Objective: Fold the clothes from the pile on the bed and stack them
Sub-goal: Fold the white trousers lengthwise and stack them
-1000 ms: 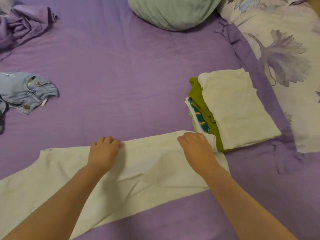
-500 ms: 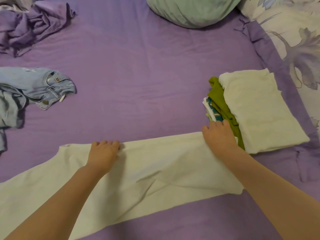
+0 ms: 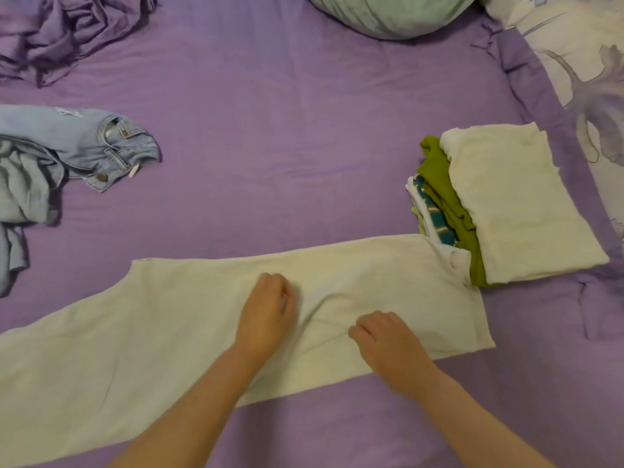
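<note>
Flat, creased cream garment (image 3: 189,332), soft cotton.

From my feed I see only two forearms and two hands, both bare. The left hand (image 3: 266,312) carries no glove, ring or band that I can make out, and its forearm runs uncovered down to the bottom edge of the picture with no sleeve or cuff on it. The right hand (image 3: 388,346) is the same: bare, no watch or strap at the wrist, the forearm uncovered as far as the lower right corner. The fingers (image 3: 363,327) look short and rounded, and the nails are too blurred for me to tell anything about them. Nothing above the forearms shows.
</note>
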Demonstrator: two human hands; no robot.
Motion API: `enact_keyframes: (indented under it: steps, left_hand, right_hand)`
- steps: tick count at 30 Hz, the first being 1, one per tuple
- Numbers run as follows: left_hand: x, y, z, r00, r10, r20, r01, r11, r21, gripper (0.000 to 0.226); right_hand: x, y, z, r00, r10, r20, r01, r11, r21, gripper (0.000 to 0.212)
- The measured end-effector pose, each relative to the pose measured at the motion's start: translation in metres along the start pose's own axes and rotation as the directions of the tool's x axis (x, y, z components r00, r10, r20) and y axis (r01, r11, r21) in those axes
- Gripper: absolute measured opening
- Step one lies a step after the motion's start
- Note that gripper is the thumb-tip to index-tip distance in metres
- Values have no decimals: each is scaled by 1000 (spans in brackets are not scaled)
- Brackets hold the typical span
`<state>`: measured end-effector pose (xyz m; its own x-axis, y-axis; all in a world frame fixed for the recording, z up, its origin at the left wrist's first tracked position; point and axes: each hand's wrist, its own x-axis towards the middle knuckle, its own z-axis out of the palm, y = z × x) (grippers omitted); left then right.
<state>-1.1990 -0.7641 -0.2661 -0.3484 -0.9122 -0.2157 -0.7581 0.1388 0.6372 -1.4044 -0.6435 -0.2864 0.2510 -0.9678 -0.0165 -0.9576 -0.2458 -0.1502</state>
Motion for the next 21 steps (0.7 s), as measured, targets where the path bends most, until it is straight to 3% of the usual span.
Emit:
enact_keyframes:
  steps: [2,4,7,9,11,13,16,17,19,21]
  left_hand:
    - [-31,10,9,981,196,1,-196,979,48,15]
    - [-54,15,21,940,337,53,-340,917,208,24]
    - [-64,17,34,944,254,209,-323,836,443,16]
    - [-59,16,39,962,143,234,-254,788,561,32]
    - [-52,15,41,967,129,222,-241,755,610,39]
    - [-47,18,37,956,185,227,-285,765,578,34]
    - [-53,18,28,916,319,245,-387,864,321,10]
    - [-59,17,28,899,357,254,-416,876,244,13]
    - [-69,16,31,880,339,334,-414,891,187,25]
    - [-71,16,39,875,211,436,-345,903,256,34]
  right_hand:
    - [-13,-9,9,990,138,13,-139,989,49,40]
    - [-19,-6,10,967,254,33,-256,965,51,45]
    - [-21,9,3,940,327,95,-327,945,-14,58]
    - [-22,20,-4,935,317,158,-307,948,-84,67]
    - [-22,30,-13,908,334,254,-299,940,-167,78]
    - [-24,43,-24,880,366,304,-314,927,-205,75]
    - [-36,60,-39,924,327,197,-276,929,-249,52]
    - [-41,64,-44,921,338,191,-284,922,-264,50]
    - [-51,67,-46,873,393,288,-303,901,-309,52]
    - [-66,65,-33,765,457,453,-323,882,-344,60]
